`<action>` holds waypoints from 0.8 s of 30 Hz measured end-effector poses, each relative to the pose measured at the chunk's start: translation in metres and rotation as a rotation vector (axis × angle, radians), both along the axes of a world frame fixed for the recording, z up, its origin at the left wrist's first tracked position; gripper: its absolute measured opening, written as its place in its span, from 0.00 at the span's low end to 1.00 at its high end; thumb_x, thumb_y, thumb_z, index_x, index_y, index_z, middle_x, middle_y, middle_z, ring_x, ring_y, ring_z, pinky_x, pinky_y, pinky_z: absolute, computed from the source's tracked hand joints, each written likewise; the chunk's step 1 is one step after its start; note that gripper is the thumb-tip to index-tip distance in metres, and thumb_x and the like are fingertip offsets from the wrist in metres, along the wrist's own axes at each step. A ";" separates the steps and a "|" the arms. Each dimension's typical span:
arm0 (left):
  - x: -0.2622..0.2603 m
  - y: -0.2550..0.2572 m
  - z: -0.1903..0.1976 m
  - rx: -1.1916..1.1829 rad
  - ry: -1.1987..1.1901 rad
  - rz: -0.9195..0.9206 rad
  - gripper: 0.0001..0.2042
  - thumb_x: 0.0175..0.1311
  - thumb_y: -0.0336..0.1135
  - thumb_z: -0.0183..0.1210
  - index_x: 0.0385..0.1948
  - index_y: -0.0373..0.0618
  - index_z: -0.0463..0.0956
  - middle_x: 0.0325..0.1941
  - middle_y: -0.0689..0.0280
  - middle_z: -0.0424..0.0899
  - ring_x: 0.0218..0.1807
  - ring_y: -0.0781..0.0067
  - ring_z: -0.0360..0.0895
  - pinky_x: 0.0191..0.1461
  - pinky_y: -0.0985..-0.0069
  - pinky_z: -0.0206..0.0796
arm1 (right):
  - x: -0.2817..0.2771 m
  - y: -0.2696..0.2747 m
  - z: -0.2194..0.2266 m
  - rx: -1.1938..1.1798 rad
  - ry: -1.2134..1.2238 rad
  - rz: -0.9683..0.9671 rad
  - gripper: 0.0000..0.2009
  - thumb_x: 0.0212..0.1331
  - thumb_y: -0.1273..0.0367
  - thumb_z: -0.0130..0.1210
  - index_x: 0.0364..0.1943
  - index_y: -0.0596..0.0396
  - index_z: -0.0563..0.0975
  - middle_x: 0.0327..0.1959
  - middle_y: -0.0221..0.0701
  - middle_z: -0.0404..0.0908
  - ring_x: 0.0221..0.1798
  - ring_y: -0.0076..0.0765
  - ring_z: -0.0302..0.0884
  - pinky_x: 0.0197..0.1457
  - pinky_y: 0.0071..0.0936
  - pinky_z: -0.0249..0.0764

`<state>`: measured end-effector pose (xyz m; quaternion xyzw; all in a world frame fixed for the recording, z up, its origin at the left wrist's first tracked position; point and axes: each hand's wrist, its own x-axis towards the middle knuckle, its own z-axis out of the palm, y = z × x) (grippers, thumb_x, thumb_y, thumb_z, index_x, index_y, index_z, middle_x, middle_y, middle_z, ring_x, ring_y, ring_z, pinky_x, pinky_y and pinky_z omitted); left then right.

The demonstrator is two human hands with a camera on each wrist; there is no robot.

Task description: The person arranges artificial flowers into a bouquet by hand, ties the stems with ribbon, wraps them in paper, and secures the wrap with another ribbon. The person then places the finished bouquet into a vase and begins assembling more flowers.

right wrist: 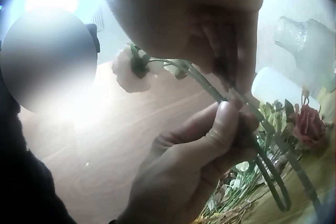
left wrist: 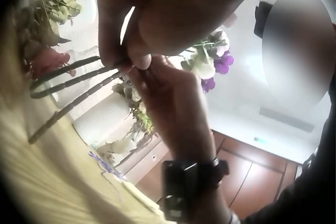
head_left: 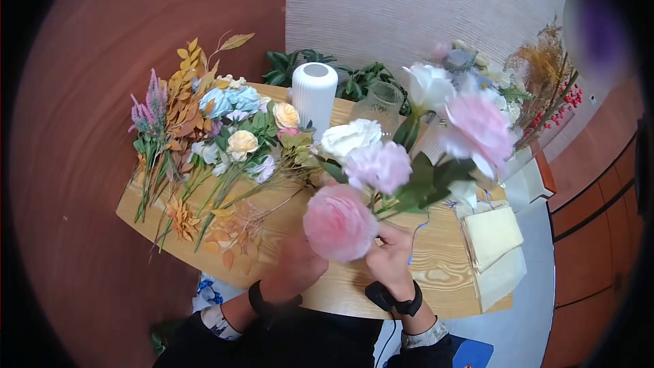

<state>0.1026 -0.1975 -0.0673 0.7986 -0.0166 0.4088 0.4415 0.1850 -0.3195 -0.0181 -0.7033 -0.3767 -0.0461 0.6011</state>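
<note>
A bunch of artificial flowers fans out over the table's front: a round pink bloom [head_left: 340, 223], a pale lilac-pink one [head_left: 378, 167], a white one [head_left: 351, 138], a larger pink one [head_left: 479, 128] and a white tulip-like one [head_left: 429, 87]. Both hands meet at its green stems [right wrist: 278, 153]. My left hand [head_left: 296, 269] pinches them between thumb and fingers, as the right wrist view shows. My right hand [head_left: 394, 259] grips the same stems close beside it. The stem ends [left wrist: 73, 82] stick out past the fingers, one bent into a loop.
On the wooden table [head_left: 436, 272], loose artificial flowers [head_left: 242, 143] and orange-leaved sprigs [head_left: 184, 105] lie at left. A white ribbed vase [head_left: 315, 99] and a clear glass vase [head_left: 383, 102] stand at the back. Folded cream cloths [head_left: 494, 238] lie at right, near a blue-violet tie [head_left: 413, 242].
</note>
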 end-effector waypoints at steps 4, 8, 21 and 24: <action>-0.002 0.004 0.005 0.234 0.184 -0.037 0.09 0.48 0.25 0.58 0.33 0.41 0.76 0.28 0.59 0.78 0.29 0.61 0.76 0.30 0.70 0.66 | 0.000 -0.006 0.000 -0.081 0.006 0.029 0.02 0.52 0.77 0.54 0.27 0.64 0.76 0.18 0.38 0.72 0.19 0.31 0.69 0.24 0.23 0.64; -0.004 -0.004 0.010 0.164 0.122 -0.018 0.04 0.48 0.24 0.60 0.25 0.38 0.75 0.22 0.58 0.75 0.24 0.59 0.71 0.26 0.72 0.63 | -0.004 -0.007 -0.006 -0.042 0.002 0.036 0.04 0.54 0.76 0.53 0.29 0.65 0.76 0.19 0.37 0.73 0.21 0.27 0.70 0.26 0.21 0.65; -0.013 -0.005 0.003 0.151 0.167 -0.024 0.02 0.47 0.22 0.56 0.24 0.37 0.74 0.24 0.58 0.75 0.26 0.58 0.73 0.30 0.71 0.65 | -0.015 -0.006 -0.010 -0.056 -0.028 0.069 0.06 0.49 0.74 0.59 0.25 0.64 0.76 0.22 0.38 0.78 0.26 0.24 0.75 0.31 0.21 0.69; -0.011 -0.005 0.000 0.191 0.143 -0.072 0.04 0.47 0.21 0.55 0.26 0.35 0.75 0.26 0.56 0.76 0.29 0.57 0.73 0.34 0.71 0.67 | -0.016 -0.009 -0.029 -0.162 0.089 0.011 0.05 0.48 0.75 0.60 0.25 0.64 0.77 0.20 0.33 0.78 0.23 0.23 0.73 0.27 0.19 0.68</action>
